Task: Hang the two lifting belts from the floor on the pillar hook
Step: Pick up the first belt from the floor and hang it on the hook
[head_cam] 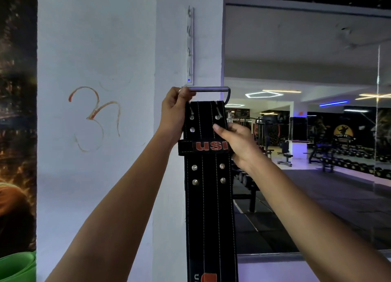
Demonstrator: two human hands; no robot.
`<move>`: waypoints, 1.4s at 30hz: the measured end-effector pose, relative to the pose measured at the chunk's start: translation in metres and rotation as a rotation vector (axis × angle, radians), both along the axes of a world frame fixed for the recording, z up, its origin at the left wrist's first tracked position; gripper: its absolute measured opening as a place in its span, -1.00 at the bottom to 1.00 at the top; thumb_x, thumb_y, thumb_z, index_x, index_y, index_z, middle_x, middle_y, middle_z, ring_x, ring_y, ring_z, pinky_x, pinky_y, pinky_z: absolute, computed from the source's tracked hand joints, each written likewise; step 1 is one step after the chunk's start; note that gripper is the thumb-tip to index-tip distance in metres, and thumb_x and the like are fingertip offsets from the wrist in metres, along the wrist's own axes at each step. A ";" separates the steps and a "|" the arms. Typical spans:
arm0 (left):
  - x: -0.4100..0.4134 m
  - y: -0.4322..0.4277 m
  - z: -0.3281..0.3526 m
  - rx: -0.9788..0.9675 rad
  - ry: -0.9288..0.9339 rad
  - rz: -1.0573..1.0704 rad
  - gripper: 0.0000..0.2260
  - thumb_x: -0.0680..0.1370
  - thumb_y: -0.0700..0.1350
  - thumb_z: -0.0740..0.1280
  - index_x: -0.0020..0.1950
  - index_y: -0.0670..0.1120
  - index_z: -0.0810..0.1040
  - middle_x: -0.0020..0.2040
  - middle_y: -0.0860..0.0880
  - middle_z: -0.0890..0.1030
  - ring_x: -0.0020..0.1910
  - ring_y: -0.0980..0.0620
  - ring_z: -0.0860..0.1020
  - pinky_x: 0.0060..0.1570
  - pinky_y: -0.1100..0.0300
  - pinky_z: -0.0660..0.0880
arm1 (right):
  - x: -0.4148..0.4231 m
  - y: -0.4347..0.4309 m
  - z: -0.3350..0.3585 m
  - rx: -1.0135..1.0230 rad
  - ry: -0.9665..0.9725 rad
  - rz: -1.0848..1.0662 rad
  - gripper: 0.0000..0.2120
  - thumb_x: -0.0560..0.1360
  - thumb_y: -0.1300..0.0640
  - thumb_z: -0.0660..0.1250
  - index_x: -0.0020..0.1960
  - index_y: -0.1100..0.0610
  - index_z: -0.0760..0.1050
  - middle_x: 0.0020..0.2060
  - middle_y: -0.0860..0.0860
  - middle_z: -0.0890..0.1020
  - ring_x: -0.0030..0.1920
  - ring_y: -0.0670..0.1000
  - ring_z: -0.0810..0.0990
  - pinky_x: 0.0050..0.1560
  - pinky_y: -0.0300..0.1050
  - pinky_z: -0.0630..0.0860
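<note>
A black lifting belt with white stitching, metal rivets and a red "USI" loop hangs straight down in front of the white pillar. Its metal buckle is raised just below the white hook rail on the pillar's side face. My left hand is closed on the buckle's left end and the belt's top corner. My right hand grips the belt's right edge at the loop, thumb across the front. Only one belt is in view.
An orange symbol is drawn on the pillar's front. A large mirror to the right reflects benches, dumbbell racks and ceiling lights. A green band lies at the lower left, below a dark wall poster.
</note>
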State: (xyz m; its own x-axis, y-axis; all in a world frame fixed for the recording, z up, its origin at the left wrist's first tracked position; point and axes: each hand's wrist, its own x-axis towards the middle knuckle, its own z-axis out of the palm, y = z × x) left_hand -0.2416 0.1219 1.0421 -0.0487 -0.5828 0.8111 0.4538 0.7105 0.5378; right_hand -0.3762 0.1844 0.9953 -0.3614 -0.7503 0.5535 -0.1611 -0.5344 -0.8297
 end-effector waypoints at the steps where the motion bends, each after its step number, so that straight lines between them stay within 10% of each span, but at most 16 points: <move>1: -0.002 -0.002 0.002 0.049 0.035 -0.019 -0.77 0.61 -0.05 0.18 -0.24 -0.06 0.41 -0.31 0.02 0.55 -0.29 0.10 0.53 -0.13 0.16 0.49 | -0.001 -0.001 -0.002 0.023 0.021 0.002 -0.85 0.40 0.11 0.43 -0.04 0.08 0.59 0.00 0.10 0.68 0.11 0.15 0.62 0.25 0.22 0.48; 6: -0.008 -0.009 0.003 0.216 0.094 -0.034 -0.74 0.61 0.00 0.17 -0.25 -0.06 0.37 -0.38 -0.08 0.53 -0.40 0.03 0.50 -0.29 0.14 0.47 | 0.005 0.000 0.003 0.013 0.182 -0.016 -0.64 0.47 -0.05 0.32 0.22 0.07 0.48 0.16 0.02 0.60 0.18 0.01 0.54 0.29 0.02 0.41; 12: 0.003 -0.018 0.035 0.205 0.117 -0.013 -0.76 0.60 0.02 0.18 -0.21 -0.06 0.38 -0.13 -0.24 0.55 -0.43 0.06 0.52 -0.39 0.19 0.47 | 0.004 -0.003 0.042 -0.138 -0.166 0.214 -0.78 0.54 0.13 0.09 0.03 0.02 0.50 -0.09 -0.03 0.58 -0.21 -0.05 0.55 -0.36 -0.20 0.49; 19: 0.000 -0.053 0.051 0.140 0.075 0.019 -0.75 0.60 0.02 0.18 -0.21 -0.07 0.39 -0.32 -0.12 0.52 -0.38 0.03 0.54 -0.29 0.14 0.49 | 0.043 -0.048 0.093 -0.308 -0.109 -0.193 -0.74 0.54 -0.07 0.20 -0.20 0.02 0.56 -0.26 0.00 0.68 0.09 0.14 0.61 0.23 0.17 0.47; 26: -0.001 -0.091 0.077 0.099 0.102 0.089 -0.76 0.60 0.02 0.19 -0.18 -0.10 0.41 -0.31 0.00 0.43 -0.36 0.10 0.58 -0.29 0.18 0.52 | 0.043 -0.092 0.114 -0.377 -0.173 -0.182 -0.75 0.53 -0.02 0.24 -0.27 0.03 0.54 -0.38 -0.03 0.64 -0.27 0.12 0.45 -0.37 -0.09 0.36; 33: -0.034 -0.153 0.105 0.078 0.103 0.140 -0.75 0.60 0.02 0.19 -0.10 -0.15 0.44 -0.29 -0.01 0.48 -0.37 0.10 0.57 -0.29 0.15 0.51 | 0.009 -0.160 0.142 -0.418 -0.213 -0.155 -0.72 0.52 0.06 0.27 -0.35 0.06 0.51 -0.64 -0.11 0.58 -0.33 0.12 0.40 -0.31 -0.06 0.36; 42: -0.069 -0.216 0.150 0.099 0.105 0.196 -0.74 0.61 0.00 0.17 -0.06 -0.20 0.44 -0.37 -0.04 0.47 -0.37 0.06 0.56 -0.21 0.09 0.53 | -0.025 -0.227 0.188 -0.399 -0.201 -0.159 -0.75 0.51 0.09 0.28 -0.34 0.08 0.50 -0.44 0.03 0.60 -0.37 0.07 0.44 -0.41 -0.18 0.36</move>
State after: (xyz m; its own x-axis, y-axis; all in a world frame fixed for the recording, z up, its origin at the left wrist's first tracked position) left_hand -0.3111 -0.0942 1.1923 0.1544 -0.6499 0.7441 0.3694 0.7365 0.5666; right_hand -0.4009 -0.0422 1.1833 -0.5841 -0.4195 0.6949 -0.1247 -0.7996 -0.5875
